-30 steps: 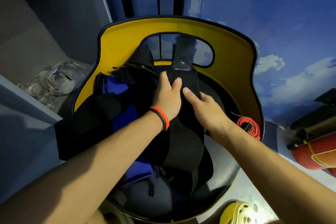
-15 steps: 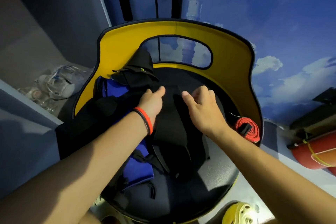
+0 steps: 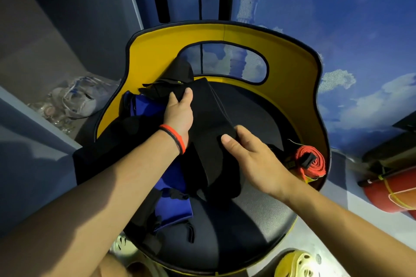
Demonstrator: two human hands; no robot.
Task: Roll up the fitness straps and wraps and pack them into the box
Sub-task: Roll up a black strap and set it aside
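Chair (image 3: 292, 63): yellow curved back with an oval cut-out, round black seat (image 3: 247, 227). The seat serves as the holding surface for the gear.

Contents of the seat:
- Black wrap (image 3: 209, 119), a wide band lying across the middle of the seat, partly lifted between both hands.
- Blue wrap (image 3: 175, 204) under the left forearm, on the seat's left side, with black straps trailing off its near edge.
- More black fabric (image 3: 177, 74) heaped at the far left, against the backrest.
- Red strap (image 3: 313, 162), already coiled into a roll, lying at the seat's right edge, apart from the hands.

Left hand (image 3: 180, 112), with a red-and-black wristband (image 3: 175, 139): fingers and thumb curl over the far end of the black wrap.
Right hand (image 3: 254, 159): thumb on top and fingers at the edge pinch the near end of the same wrap.

Floor, left of the chair: a clear plastic bag (image 3: 76, 101), contents not legible.
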